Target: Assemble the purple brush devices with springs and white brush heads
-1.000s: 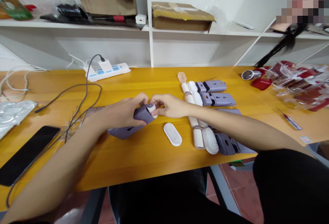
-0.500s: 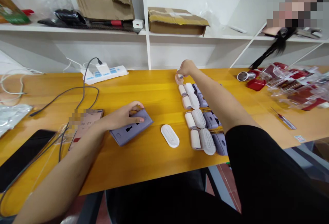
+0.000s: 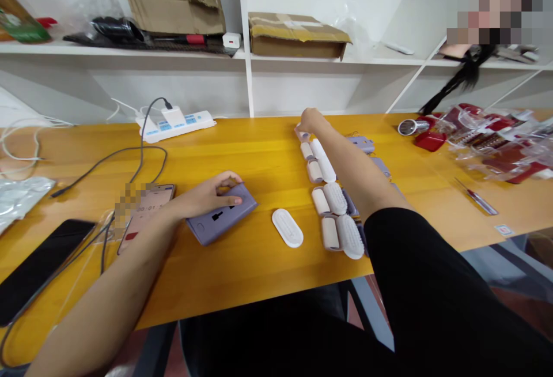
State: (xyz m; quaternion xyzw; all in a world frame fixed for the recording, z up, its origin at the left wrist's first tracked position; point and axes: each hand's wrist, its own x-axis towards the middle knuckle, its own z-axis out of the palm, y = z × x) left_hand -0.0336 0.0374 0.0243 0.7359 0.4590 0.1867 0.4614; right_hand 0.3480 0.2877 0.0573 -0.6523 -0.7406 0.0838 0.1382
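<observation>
My left hand (image 3: pixel 218 191) grips a lavender plastic case (image 3: pixel 224 215) with dark cutouts on the table, thumb on top and fingers over its far edge. My right hand (image 3: pixel 313 120) reaches to the far end of a row of small parts; its curled fingers are closed at a small pinkish piece (image 3: pixel 301 132), the fingertips partly hidden. Nearer in that row lie beige-white blocks in pinkish holders (image 3: pixel 331 233) and white bristled brush heads (image 3: pixel 351 236). Lavender parts (image 3: pixel 362 144) show beyond my right forearm. A white oval plate (image 3: pixel 287 227) lies between my hands.
At left are a dark phone (image 3: pixel 43 267), a phone with a timer (image 3: pixel 147 210), loose cables and a white power strip (image 3: pixel 177 129). A screwdriver (image 3: pixel 479 199) and red bagged items (image 3: pixel 488 140) lie at right. Shelves with cardboard boxes (image 3: pixel 298 34) stand behind.
My right hand has dropped slightly toward the small pinkish piece, and my right forearm has shifted left, uncovering more lavender parts beyond it. My left hand and the lavender case stay in place.
</observation>
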